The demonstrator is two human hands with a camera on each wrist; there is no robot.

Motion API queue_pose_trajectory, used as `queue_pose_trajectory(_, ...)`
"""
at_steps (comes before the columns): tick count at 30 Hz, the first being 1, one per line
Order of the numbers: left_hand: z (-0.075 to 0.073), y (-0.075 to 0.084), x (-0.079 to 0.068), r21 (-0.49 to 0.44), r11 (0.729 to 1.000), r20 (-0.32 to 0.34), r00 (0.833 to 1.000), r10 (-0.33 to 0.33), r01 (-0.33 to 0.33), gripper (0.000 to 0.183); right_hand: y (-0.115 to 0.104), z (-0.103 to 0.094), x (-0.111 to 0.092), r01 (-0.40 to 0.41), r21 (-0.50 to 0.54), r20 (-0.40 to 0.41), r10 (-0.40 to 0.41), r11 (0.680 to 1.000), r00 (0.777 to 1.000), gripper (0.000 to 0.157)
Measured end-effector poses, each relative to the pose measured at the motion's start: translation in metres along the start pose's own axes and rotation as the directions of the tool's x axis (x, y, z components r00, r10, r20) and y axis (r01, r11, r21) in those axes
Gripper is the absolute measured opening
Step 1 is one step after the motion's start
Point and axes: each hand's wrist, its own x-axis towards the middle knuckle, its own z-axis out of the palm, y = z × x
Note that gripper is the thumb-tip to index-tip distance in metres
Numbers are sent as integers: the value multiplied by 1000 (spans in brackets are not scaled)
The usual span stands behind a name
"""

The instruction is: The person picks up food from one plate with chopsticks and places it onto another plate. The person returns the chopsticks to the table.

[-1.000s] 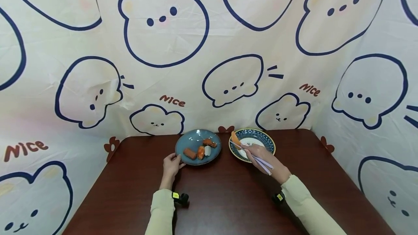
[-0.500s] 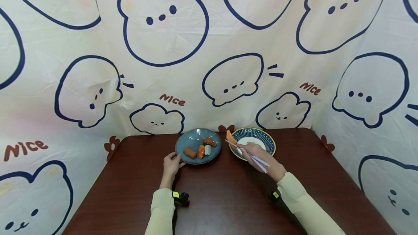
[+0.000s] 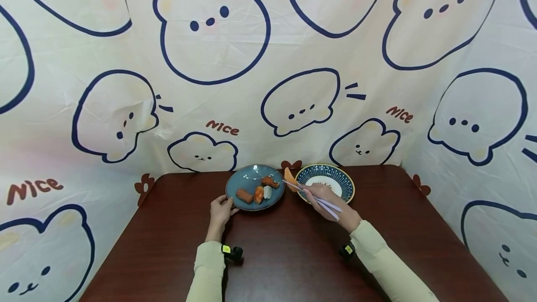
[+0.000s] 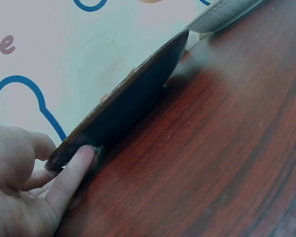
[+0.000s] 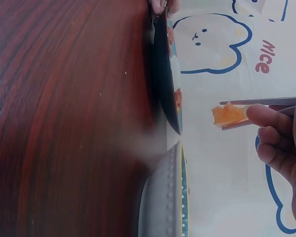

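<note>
My left hand (image 3: 221, 211) pinches the near left rim of a blue plate (image 3: 240, 181); in the left wrist view, fingers lie at the rim and underside. On the plate sit a brown oblong piece (image 3: 244, 195), an orange-topped piece (image 3: 258, 195), a white piece (image 3: 267, 192) and a reddish-brown piece (image 3: 270, 181). My right hand (image 3: 327, 200) grips lilac chopsticks (image 3: 333, 207). Between their tips is an orange wedge-shaped food piece (image 3: 289, 179), raised in the right wrist view and over the gap between the two dishes. Part of the patterned dish is hidden behind my right hand.
A blue-and-white patterned dish (image 3: 346, 181) with a yellow rim stands just right of the blue plate. Both are near the far edge of the dark wooden table (image 3: 272, 250). A cartoon-printed cloth (image 3: 247, 106) rises behind and beside it.
My right hand has moved left, carrying the orange food piece in the chopsticks from over the patterned dish to beside the blue plate. My left hand stays at the plate's rim.
</note>
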Motion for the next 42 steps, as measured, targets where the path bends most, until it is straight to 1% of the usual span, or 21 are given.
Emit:
queue_pose_trajectory(4,-1,0,-1,-1,1000,-3,1000,-8,8,44,2,8,3,69,49,-48,-67,996,997,24)
queue_pose_trajectory(7,-1,-1,0,0,1000,-4,1000,-2,2,43,3,12,3,129,44,-90,-124,991,988,22)
queue_pose_trajectory(9,-2,-1,0,2,1000,-6,1000,-3,3,43,3,15,4,151,39,-103,-146,988,984,25)
queue_pose_trajectory(11,-2,-2,0,3,1000,-4,1000,-3,3,43,1,16,5,158,48,-101,-153,986,983,22)
queue_pose_trajectory(13,-3,-3,0,4,1000,-1,1000,-10,10,45,-1,17,8,134,72,-83,-128,988,988,22)
queue_pose_trajectory(19,-3,-6,1,1,1000,1,1000,-9,9,46,-3,21,16,36,167,-38,-30,985,999,34)
queue_pose_trajectory(24,-1,-7,2,-7,1000,1,1000,-9,9,44,2,28,23,33,212,-38,-26,977,999,33)
queue_pose_trajectory(27,-1,-6,2,-9,1000,0,1000,-14,14,44,4,31,29,28,264,-30,-20,964,999,32)
queue_pose_trajectory(31,-2,-6,4,-5,1000,1,1000,-12,12,44,5,34,38,-30,342,-3,33,939,999,37)
queue_pose_trajectory(34,-2,-7,5,-1,1000,1,1000,-11,11,43,6,39,44,-72,378,13,73,923,997,35)
queue_pose_trajectory(38,-1,-6,5,3,1000,-2,1000,-18,18,43,10,46,49,-65,392,8,68,918,998,30)
queue_pose_trajectory(42,-1,-5,4,4,1000,-3,1000,-14,14,44,12,53,57,-41,392,-3,46,919,999,32)
